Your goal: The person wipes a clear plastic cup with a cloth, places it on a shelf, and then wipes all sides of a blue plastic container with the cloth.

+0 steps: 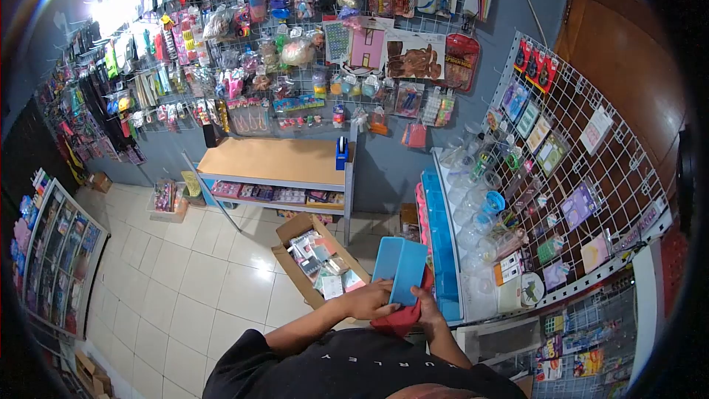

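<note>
A light blue plastic tray [408, 270] with long raised sides is tilted up in front of my body, gripped from both sides. My left hand [369, 300] is closed on its lower left edge. My right hand [428, 308] holds the lower right side, its thumb up against the tray. A red cloth [399, 320] is bunched below and behind the tray, between my hands, and touches my right hand. How far the fingers go round the cloth is hidden. Just left of the tray stands an open cardboard box [289, 257] with packaged small goods inside.
At right, a shelf holds blue bins [445, 281] and clear jars [473, 216] below a wire grid [583, 140]. A wooden-topped table [273, 157] bears a blue tape dispenser [342, 154]. Hanging goods cover the back wall; a display case [63, 251] stands left on the tiled floor [199, 288].
</note>
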A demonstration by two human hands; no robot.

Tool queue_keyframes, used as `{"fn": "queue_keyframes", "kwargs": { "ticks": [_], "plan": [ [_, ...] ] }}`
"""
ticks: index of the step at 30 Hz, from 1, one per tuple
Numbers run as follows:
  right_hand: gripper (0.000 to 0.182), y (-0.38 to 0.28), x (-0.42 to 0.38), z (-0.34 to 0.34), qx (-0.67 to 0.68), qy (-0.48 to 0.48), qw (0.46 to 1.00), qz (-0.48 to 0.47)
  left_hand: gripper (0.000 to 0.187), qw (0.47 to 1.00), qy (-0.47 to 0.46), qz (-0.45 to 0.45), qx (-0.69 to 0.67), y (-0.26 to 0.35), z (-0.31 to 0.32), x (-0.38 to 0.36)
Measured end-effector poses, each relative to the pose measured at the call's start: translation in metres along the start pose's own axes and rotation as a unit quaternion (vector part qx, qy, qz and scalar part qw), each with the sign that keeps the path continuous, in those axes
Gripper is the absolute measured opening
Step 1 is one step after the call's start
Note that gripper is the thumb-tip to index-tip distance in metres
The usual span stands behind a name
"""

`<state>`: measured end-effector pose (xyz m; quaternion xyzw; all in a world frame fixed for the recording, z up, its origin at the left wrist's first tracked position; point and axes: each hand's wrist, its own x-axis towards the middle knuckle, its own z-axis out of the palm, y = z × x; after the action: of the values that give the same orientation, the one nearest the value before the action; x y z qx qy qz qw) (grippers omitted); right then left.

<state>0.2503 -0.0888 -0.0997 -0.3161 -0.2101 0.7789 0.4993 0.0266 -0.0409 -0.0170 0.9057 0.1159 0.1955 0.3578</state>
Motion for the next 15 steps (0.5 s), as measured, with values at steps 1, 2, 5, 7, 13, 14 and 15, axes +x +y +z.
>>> {"fn": "queue_keyframes", "kwargs": {
  "ticks": [1,2,5,7,13,14,15],
  "plan": [
    [0.064,-0.004,0.002,-0.001,0.003,-0.012,1.0,-0.002,0.037,0.993,0.014,-0.044,-0.111,-0.003,0.003,0.0],
    [0.064,-0.006,0.003,-0.001,-0.027,-0.019,0.999,-0.024,0.042,0.971,0.027,-0.086,-0.22,-0.006,0.006,-0.001],
    [0.068,-0.018,-0.002,0.028,-0.158,-0.046,0.982,-0.092,0.059,0.861,0.152,-0.2,-0.442,-0.023,0.014,-0.005],
    [0.07,-0.018,-0.001,0.04,-0.297,-0.07,0.943,-0.135,0.061,0.7,0.277,-0.212,-0.623,-0.017,0.007,0.004],
    [0.069,-0.021,-0.007,0.072,-0.592,0.048,0.782,-0.188,0.056,0.612,0.395,-0.297,-0.617,-0.04,0.002,-0.001],
    [0.071,-0.022,-0.008,0.076,-0.598,0.065,0.765,-0.229,0.055,0.592,0.416,-0.29,-0.626,-0.046,0.006,-0.003],
    [0.072,-0.022,-0.011,0.082,-0.602,0.082,0.748,-0.269,0.054,0.588,0.424,-0.286,-0.626,-0.045,0.006,-0.002]
  ]
}}
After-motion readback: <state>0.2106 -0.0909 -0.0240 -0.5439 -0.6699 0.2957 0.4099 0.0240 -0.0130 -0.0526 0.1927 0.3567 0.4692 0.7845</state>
